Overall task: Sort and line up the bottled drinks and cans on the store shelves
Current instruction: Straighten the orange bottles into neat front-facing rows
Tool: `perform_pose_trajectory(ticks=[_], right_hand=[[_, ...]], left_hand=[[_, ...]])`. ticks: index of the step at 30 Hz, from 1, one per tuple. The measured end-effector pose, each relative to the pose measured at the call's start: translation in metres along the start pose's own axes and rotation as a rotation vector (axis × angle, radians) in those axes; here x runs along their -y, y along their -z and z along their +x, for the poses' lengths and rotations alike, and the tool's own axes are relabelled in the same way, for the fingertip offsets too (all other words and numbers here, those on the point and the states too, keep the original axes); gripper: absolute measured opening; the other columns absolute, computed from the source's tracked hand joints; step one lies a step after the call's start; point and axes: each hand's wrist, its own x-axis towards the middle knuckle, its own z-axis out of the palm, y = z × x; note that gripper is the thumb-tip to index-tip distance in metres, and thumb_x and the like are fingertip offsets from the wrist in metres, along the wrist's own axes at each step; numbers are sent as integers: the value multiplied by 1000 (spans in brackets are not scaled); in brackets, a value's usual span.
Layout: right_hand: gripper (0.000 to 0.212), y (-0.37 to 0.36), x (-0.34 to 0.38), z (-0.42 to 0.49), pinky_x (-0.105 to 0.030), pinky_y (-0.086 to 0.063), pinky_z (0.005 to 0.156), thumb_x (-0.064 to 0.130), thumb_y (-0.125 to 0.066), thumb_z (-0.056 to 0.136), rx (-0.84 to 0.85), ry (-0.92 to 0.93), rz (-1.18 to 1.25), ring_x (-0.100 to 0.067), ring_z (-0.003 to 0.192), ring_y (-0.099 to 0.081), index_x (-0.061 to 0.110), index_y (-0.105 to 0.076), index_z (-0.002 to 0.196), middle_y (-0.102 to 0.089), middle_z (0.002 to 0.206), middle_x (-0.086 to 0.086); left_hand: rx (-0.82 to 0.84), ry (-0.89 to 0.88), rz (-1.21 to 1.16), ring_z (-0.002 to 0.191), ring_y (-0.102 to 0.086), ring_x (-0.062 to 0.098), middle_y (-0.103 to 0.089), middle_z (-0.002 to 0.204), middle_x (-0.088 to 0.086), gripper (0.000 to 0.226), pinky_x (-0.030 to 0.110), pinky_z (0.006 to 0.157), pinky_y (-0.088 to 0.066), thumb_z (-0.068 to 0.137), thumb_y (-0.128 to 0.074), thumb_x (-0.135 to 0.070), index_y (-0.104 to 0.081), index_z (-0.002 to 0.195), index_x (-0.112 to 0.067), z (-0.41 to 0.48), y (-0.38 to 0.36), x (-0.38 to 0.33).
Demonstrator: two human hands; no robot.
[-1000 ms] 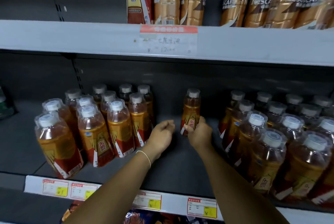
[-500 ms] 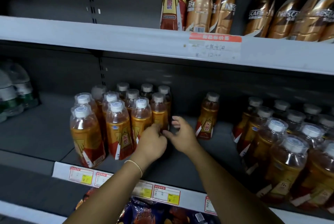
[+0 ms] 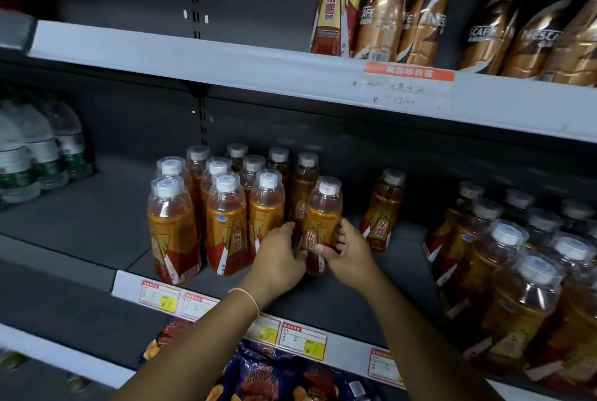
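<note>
Several water bottles (image 3: 35,155) with green labels stood at the far left of the middle shelf (image 3: 80,216), well apart from the rest. Further right, a cluster of amber bottles (image 3: 223,206) with white caps stood upright in rows near the front edge of the shelf.

At the right end of this cluster was the front bottle (image 3: 323,213), upright and just beside its neighbours. The left hand (image 3: 281,258), with a thin bracelet (image 3: 249,297) on its wrist, gripped the lower left side of this bottle with curled fingers. The right hand (image 3: 350,255) gripped the lower right side, with its thumb across the label. The two hands were close together, both clamped on the same bottle.

To the right, a single bottle (image 3: 382,210) of the same kind stood alone, apart from the cluster. Further on, a second crowd of bottles (image 3: 517,271) reached the edge of the picture.

On the upper shelf (image 3: 193,58), above the hands and to the right, stood a tall gold bottle (image 3: 339,3) and brown coffee bottles (image 3: 426,12), with a paper price tag (image 3: 408,87) under them. Small price labels (image 3: 160,297) ran along the front of the middle shelf, and snack bags (image 3: 281,374) lay below it.
</note>
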Motion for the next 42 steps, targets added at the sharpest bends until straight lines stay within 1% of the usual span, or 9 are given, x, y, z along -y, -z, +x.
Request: perform_pose_trajectory(ticks=[5,8,11,14,18,24,35,40,42], right_hand=[[62,38,-12,-31,-13,-47,93,4,-66,91,63,-26,26,12,109,-59,55,-45,119,-59,117,25],[70,56,-19,-43,-9,-43,92,5,-63,94,16,-56,50,10,108,-57,45,-33,144,-51,122,30],[74,69,-21,-50,-18,-44,100,8,-64,95,-84,-91,82,1,119,-52,28,-25,154,-51,138,12],[66,76,-22,-48,-37,-49,105,14,-72,89,-218,-102,109,-9,118,-59,24,-41,146,-60,132,6],[60,80,-28,-43,-41,-52,102,19,-74,88,-314,-132,63,-11,115,-61,22,-48,142,-63,129,3],[50,80,-30,-34,-28,-53,94,16,-71,90,-339,-95,65,-7,109,-64,23,-51,136,-65,122,3],[55,80,-42,-20,-31,-54,94,22,-71,90,-339,-77,-13,-8,107,-64,24,-48,139,-64,123,0],[48,77,-40,-23,-9,-49,76,17,-73,88,-372,-91,29,8,92,-64,26,-51,130,-64,107,16],[42,75,-38,-25,-9,-46,74,16,-76,86,-438,-114,31,7,88,-62,25,-50,117,-64,103,13]], left_hand=[[172,-58,13,112,-62,20,-67,118,2,45,19,89,-44,82,-71,-14,-58,125,-16,5,-37,-14],[184,-92,46,108,-62,16,-68,116,-2,46,13,82,-37,81,-74,-22,-59,124,-21,10,-56,-24],[177,-138,25,108,-62,16,-68,116,-3,47,14,85,-39,80,-77,-24,-60,123,-22,15,-73,-36],[174,-176,8,107,-61,18,-67,116,0,50,29,94,-47,78,-79,-27,-59,124,-20,20,-87,-44],[173,-168,5,109,-60,22,-66,116,3,52,38,96,-47,82,-73,-27,-51,129,-21,26,-102,-45],[145,-184,31,106,-61,24,-68,112,2,49,39,95,-47,84,-71,-27,-49,128,-19,38,-115,-41],[105,-178,53,106,-55,22,-65,109,0,51,37,98,-41,86,-69,-34,-47,130,-22,48,-123,-34],[98,-163,118,109,-52,23,-65,111,0,52,32,95,-33,88,-66,-38,-45,132,-23,48,-123,-36],[109,-170,145,109,-51,23,-65,110,1,49,32,92,-32,88,-66,-39,-46,130,-23,46,-119,-38]])
